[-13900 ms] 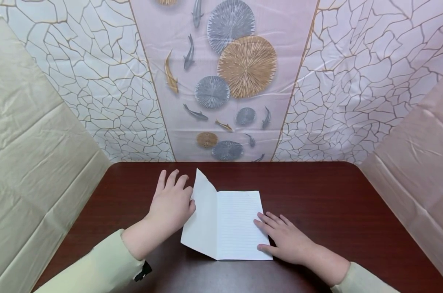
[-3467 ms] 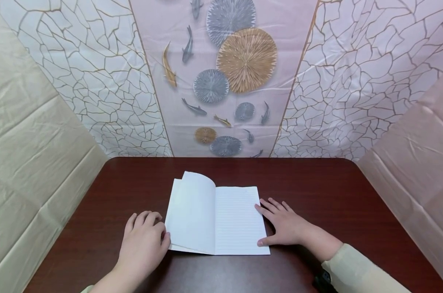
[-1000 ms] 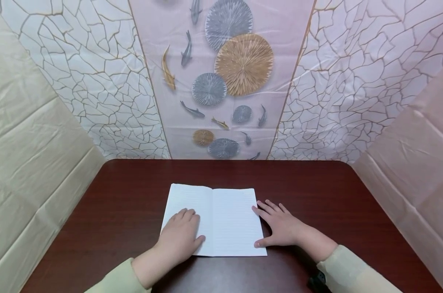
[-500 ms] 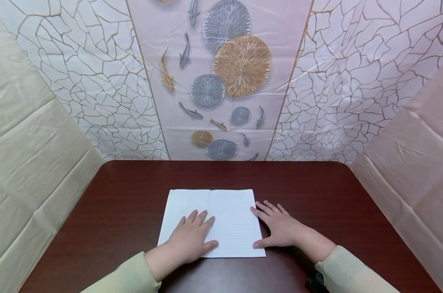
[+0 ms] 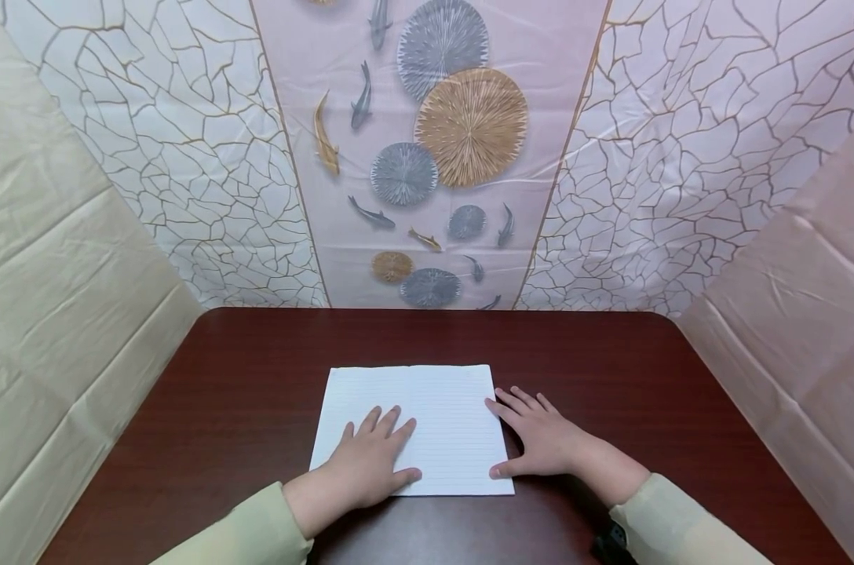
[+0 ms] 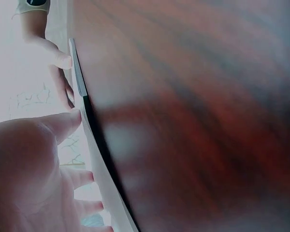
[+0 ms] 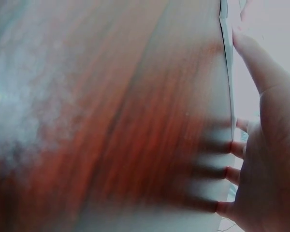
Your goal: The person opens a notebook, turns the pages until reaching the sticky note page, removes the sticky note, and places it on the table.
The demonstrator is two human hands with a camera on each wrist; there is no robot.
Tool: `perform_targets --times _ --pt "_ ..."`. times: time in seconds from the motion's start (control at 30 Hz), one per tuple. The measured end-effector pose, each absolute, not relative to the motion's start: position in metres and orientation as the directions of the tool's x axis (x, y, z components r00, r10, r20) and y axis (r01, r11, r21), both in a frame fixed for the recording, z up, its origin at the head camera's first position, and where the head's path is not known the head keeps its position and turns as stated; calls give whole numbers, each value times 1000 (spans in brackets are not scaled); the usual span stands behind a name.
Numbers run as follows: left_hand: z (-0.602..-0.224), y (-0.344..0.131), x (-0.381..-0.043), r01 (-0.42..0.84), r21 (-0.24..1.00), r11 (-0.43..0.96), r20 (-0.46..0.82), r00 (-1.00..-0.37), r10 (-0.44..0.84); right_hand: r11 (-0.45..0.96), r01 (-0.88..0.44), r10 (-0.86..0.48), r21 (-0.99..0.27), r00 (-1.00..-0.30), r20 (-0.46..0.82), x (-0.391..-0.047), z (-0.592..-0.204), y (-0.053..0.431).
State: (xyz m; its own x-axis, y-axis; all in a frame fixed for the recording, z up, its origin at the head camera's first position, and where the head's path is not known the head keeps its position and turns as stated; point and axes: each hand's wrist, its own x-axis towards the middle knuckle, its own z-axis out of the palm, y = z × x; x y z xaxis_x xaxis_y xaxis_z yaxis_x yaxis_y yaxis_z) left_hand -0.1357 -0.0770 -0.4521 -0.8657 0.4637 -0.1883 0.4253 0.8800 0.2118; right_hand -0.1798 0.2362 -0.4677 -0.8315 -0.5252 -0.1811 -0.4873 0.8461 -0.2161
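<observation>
A notebook with lined white pages (image 5: 451,424) lies spread flat in the middle of the table. My left hand (image 5: 370,463) rests on its left page near the fold, fingers spread and thumb reaching across to the right page. At the notebook's right edge is my right hand (image 5: 543,439), its thumb and index fingertip on the page margin and the other fingers stretched out beside it. In the left wrist view the left fingertips (image 6: 89,178) touch the page surface. The right wrist view has the right thumb (image 7: 249,53) along the notebook's edge.
The dark red-brown wooden table (image 5: 222,392) has rounded far corners. Behind it hangs a patterned cloth (image 5: 427,196) with fish and round motifs, and plain beige cloths (image 5: 67,314) flank both sides.
Earlier the left hand lifted and turned leaves over to the left. It then moved right onto the left page, which now lies flatter. The right hand has stayed at the right edge.
</observation>
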Motion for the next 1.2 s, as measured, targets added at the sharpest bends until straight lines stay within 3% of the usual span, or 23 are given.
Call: perform_targets --times 0.67,1.2 --pt "-451 -75 -137 419 200 885 -202 -867 456 810 -519 -574 -272 -796 -194 -180 -464 241" --pt "-452 -75 -137 420 195 886 -195 -869 454 818 -512 -563 -260 -805 -188 -180 -464 240"
